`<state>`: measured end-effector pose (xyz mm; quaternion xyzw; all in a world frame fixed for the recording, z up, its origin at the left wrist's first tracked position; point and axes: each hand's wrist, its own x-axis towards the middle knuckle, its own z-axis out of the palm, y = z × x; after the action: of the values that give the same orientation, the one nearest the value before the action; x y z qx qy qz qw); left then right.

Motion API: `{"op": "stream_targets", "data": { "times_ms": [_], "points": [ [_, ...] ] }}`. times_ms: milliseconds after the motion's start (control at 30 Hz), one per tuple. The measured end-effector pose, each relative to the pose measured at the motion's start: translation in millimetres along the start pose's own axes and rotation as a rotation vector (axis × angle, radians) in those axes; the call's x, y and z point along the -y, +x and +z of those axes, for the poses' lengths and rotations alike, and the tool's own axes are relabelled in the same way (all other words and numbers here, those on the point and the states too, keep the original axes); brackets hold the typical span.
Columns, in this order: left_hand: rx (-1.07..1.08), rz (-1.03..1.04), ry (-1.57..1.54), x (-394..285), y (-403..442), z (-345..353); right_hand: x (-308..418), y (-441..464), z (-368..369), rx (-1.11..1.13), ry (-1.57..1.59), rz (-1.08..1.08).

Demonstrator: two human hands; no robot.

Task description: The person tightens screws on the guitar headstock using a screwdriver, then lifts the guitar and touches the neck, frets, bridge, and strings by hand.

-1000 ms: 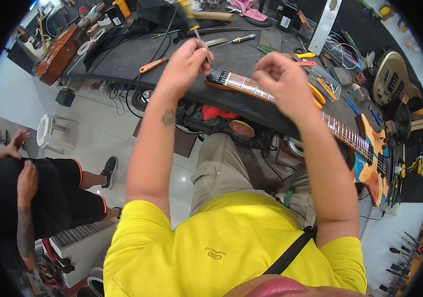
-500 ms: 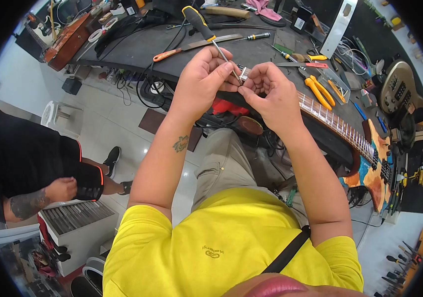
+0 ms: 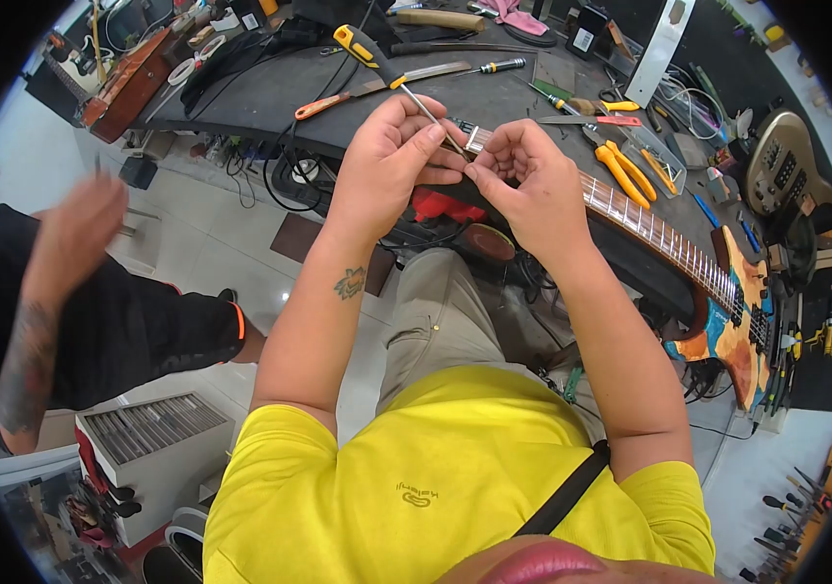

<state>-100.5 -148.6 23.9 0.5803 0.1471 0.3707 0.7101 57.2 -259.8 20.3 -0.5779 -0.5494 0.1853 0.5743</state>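
bringing left hand (image 3: 392,165) nearer right hand (image 3: 540,177) than a second ago, i pinch the yellow-black screwdriver (image 3: 367,54) in the left, jutting toward upper centre; the right, hold unclear, overlaps the electric guitar (image 3: 664,245).

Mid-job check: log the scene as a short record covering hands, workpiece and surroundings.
Left hand: grips screwdriver, handle toward upper left
Right hand: curled beside the screwdriver's tip; hold unclear
Guitar: neck along bench edge, partly hidden by right hand
Pliers: orange-handled, beyond guitar neck
Other person: at left, dark clothes
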Motion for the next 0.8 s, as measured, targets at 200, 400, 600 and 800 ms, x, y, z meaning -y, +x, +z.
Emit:
{"op": "stream_targets", "data": {
  "times_ms": [200,400,600,800],
  "points": [
    [-0.006,0.058,0.027,5.0,5.1,-2.2,-1.6,7.5,3.3,-0.014,-0.040,0.027],
    [-0.053,0.264,0.324,20.5,39.6,-24.1,-28.2,23.8,-6.2,-0.069,-0.381,-0.104],
    [-0.020,0.341,0.564,33.5,62.1,-20.5,-37.4,15.4,-9.2,0.013,-0.786,-0.229],
    [-0.012,0.337,0.688,41.0,72.7,-8.8,-38.0,16.2,-11.3,0.006,-0.782,-0.216]
  ]
}}
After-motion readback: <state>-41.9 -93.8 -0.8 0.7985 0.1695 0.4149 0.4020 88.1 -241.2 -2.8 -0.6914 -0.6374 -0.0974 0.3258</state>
